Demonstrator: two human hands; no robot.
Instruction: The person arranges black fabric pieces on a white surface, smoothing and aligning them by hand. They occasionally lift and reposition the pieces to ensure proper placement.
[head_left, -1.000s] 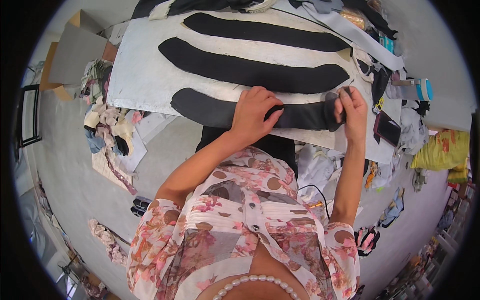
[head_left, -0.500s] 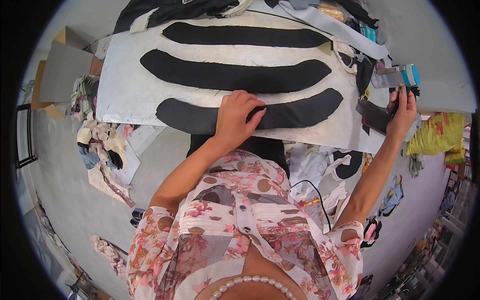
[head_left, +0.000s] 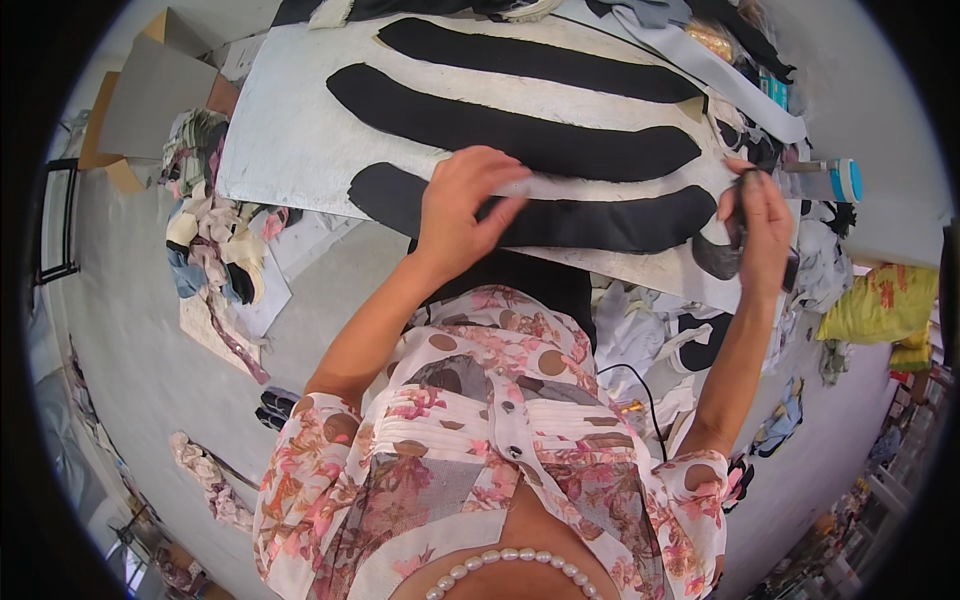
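Observation:
Three long, curved black fabric strips lie across the white table: the far strip [head_left: 540,65], the middle strip [head_left: 520,130] and the near strip [head_left: 610,222]. Over the near strip, left of its centre, is my left hand [head_left: 470,205], its thumb apart from slightly blurred, bent fingers. It covers part of that strip, and I see nothing in its grip. At the strip's right end my right hand [head_left: 762,225] has its fingers closed around a small dark object [head_left: 738,212], mostly hidden. A dark grey flat piece [head_left: 712,258] shows beside that hand, partly covered.
The white table [head_left: 270,130] bears more dark cloth along its far edge. Cloth scraps [head_left: 210,245] hang at its left, near an open cardboard box [head_left: 150,90]. At right are a blue-capped clear container [head_left: 845,181] and a yellow sack [head_left: 870,305].
My right hand has moved left, from the table's right edge to the near strip's end. My left hand has lifted slightly off that strip. The whole view has shifted and tilted.

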